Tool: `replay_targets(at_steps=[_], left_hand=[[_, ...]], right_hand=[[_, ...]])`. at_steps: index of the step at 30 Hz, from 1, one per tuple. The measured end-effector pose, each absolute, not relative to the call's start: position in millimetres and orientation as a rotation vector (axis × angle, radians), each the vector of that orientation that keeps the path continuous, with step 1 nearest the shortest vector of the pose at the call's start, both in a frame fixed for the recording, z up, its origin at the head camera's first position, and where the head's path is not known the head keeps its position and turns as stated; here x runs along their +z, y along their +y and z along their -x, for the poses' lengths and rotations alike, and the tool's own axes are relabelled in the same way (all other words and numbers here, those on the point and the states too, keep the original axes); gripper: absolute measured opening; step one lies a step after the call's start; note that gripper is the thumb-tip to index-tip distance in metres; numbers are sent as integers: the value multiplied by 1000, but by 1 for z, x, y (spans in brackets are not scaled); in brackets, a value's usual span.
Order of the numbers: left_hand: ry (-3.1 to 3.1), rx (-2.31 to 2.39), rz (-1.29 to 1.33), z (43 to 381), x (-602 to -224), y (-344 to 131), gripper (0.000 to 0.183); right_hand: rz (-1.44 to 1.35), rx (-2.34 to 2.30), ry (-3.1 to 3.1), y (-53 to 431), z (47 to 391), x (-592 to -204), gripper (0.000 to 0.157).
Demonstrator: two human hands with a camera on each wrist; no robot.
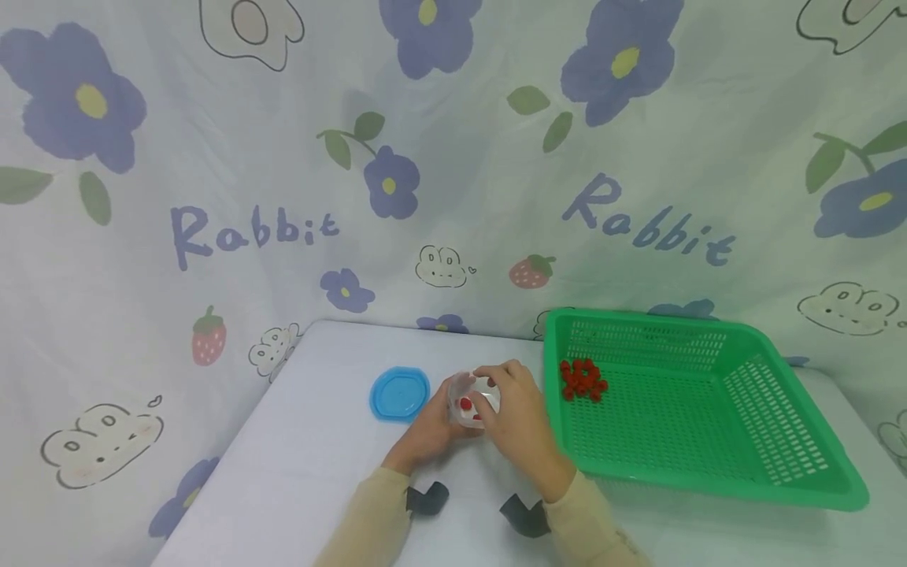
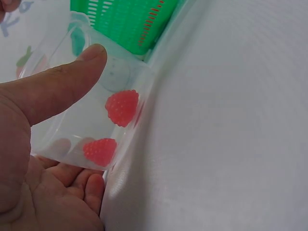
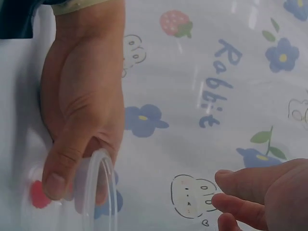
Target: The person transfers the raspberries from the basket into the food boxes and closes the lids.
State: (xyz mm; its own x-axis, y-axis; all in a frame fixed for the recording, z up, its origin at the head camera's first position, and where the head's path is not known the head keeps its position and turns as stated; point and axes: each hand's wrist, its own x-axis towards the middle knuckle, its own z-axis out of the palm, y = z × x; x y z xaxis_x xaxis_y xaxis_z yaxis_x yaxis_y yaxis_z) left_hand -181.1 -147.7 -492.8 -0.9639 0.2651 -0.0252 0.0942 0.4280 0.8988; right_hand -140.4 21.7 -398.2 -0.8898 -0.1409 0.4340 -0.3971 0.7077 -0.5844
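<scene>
My left hand (image 1: pixel 431 429) grips a clear plastic tub (image 1: pixel 457 387) by its side, thumb along the wall and fingers beneath in the left wrist view. Through the wall there, two red raspberries (image 2: pixel 122 108) show near the tub's bottom. Over the tub's mouth is my right hand (image 1: pixel 523 425). The right wrist view shows this right hand (image 3: pixel 267 195) with fingers extended and nothing visible between them; the tub's rim (image 3: pixel 103 192) lies apart from it. A blue lid (image 1: pixel 400 394) lies flat on the table, left of the tub.
A large green basket (image 1: pixel 680 472) stands at the right, with several red raspberries (image 1: pixel 581 379) clustered in its left corner. The table (image 1: pixel 283 472) has a white cover. Behind it hangs a printed cloth (image 1: pixel 439 197).
</scene>
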Motion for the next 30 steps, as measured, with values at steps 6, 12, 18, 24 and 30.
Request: replay_targets(at_steps=[6,12,18,24,30], left_hand=[[2519,1560,-306,181,-493,-146,87],[2509,1567,-305,182,-494,-146,89],[2505,1574,-344,182,-493,-147,90],[2485,1585,-348,181,-491,-147,91],[2471,1600,-342,182,-491,-147,91]], right_hand=[[-459,1028,-2520,30,142,-392,27],[-450,1024,-2529,41,143,-387,26],[-447,995,-2482,55,145,-379,25],[-473,942,-2474,69,149,-374,26],[-468,891,-2507,84,154,-365,26]])
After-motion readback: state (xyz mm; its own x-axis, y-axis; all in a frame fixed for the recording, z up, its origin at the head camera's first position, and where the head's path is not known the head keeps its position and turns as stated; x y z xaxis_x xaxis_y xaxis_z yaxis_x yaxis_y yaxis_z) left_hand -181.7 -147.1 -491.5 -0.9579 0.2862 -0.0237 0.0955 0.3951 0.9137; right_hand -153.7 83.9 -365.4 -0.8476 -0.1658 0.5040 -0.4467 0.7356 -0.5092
